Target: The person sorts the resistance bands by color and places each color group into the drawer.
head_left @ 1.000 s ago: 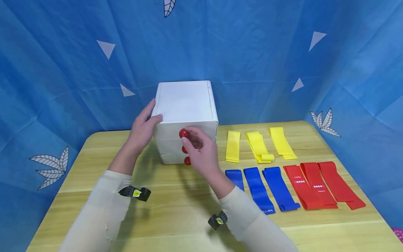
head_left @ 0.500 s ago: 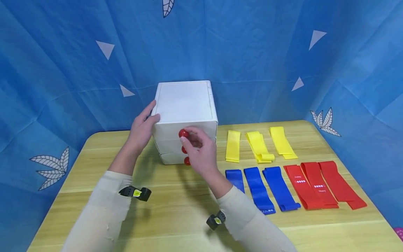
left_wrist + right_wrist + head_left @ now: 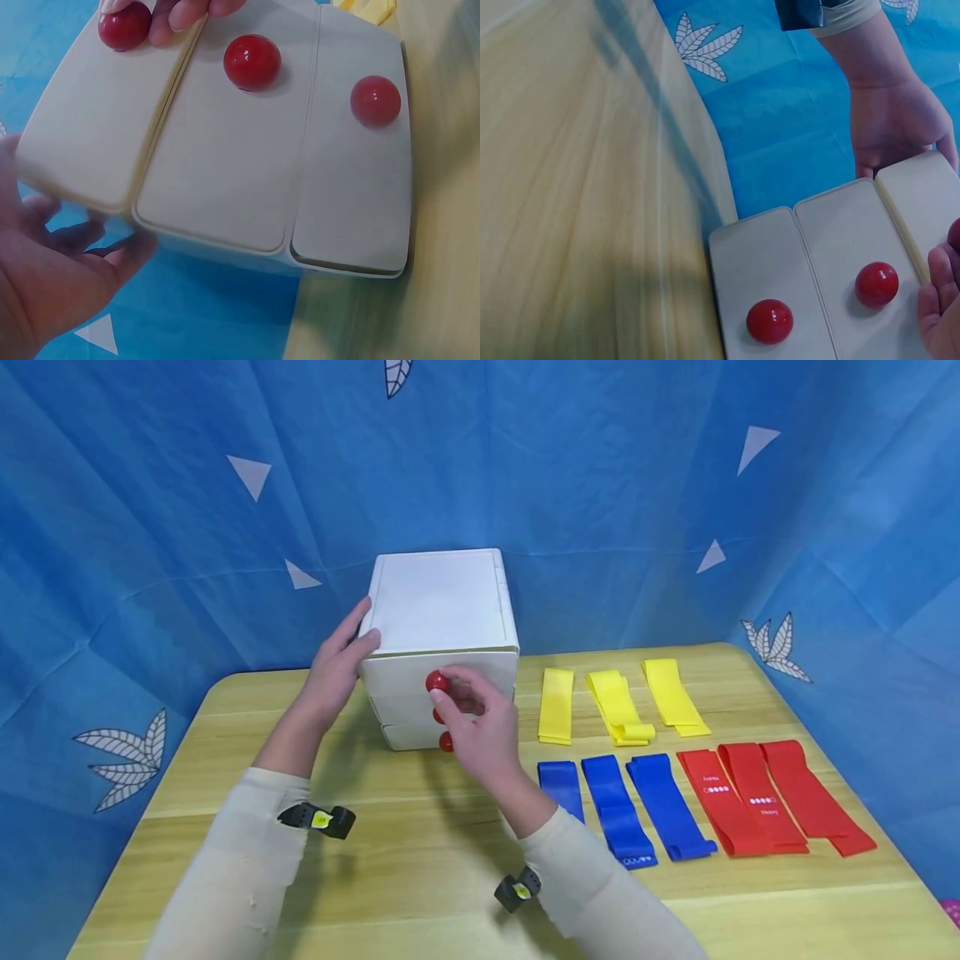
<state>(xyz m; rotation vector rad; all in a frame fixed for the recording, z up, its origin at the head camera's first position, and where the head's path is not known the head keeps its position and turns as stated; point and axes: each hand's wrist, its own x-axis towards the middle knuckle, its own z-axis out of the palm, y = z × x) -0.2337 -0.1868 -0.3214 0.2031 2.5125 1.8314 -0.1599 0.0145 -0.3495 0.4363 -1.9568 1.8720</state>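
A white three-drawer cabinet [image 3: 438, 597] stands at the back of the table, each drawer front bearing a round red knob. My right hand [image 3: 483, 720] pinches the top drawer's knob [image 3: 437, 682] between thumb and fingers. That top drawer [image 3: 393, 685] juts out slightly, with a thin gap along its upper edge. Against the cabinet's left side lies my left hand [image 3: 333, 668], fingers extended along it and thumb at the top front corner. The middle knob [image 3: 252, 62] and bottom knob [image 3: 376, 101] show fully in the left wrist view, their drawers closed.
Right of the cabinet lie three folded yellow bands [image 3: 556, 706]. Nearer the front are three blue bands [image 3: 617, 810] and three red bands [image 3: 723, 806], some printed with white marks. A blue patterned curtain [image 3: 600, 485] hangs behind the wooden table [image 3: 405, 877].
The top drawer has come forward a little, opening a narrow gap under the cabinet's top edge. My right hand keeps its pinch on the knob; the left hand stays at the side.
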